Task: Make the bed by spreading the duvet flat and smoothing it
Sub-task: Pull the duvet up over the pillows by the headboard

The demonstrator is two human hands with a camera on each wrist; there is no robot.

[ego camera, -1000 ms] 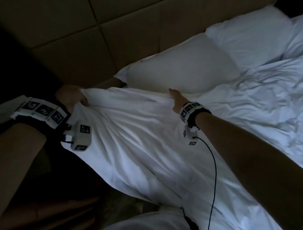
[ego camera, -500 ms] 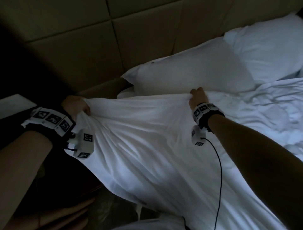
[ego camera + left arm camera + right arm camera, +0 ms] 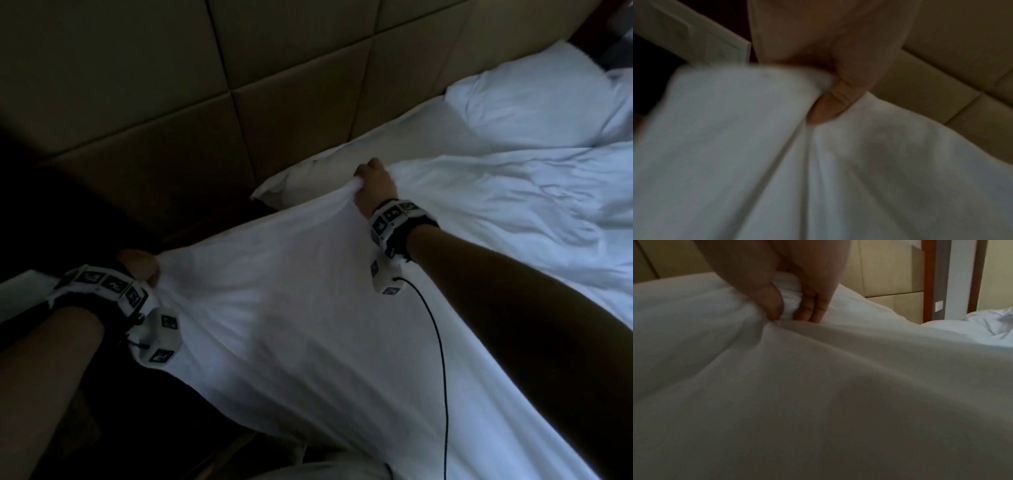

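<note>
The white duvet (image 3: 291,308) is stretched taut between my two hands at the head end of the bed. My left hand (image 3: 140,265) grips its corner beyond the bed's left side, the thumb curled into the cloth (image 3: 826,104). My right hand (image 3: 371,186) is clenched on the top edge in front of the pillows, a bunch of duvet (image 3: 789,293) pinched between thumb and fingers. Further right the duvet (image 3: 513,212) lies rumpled on the bed.
Two white pillows (image 3: 534,99) lie against the padded beige headboard (image 3: 274,85). A pale bedside surface (image 3: 20,291) sits at the far left beyond my left wrist. A black cable (image 3: 442,359) hangs from my right wrist across the duvet.
My right hand went from lying flat on the duvet edge to clenching it, then lifted. Both hands have raised the edge and pulled it tauter.
</note>
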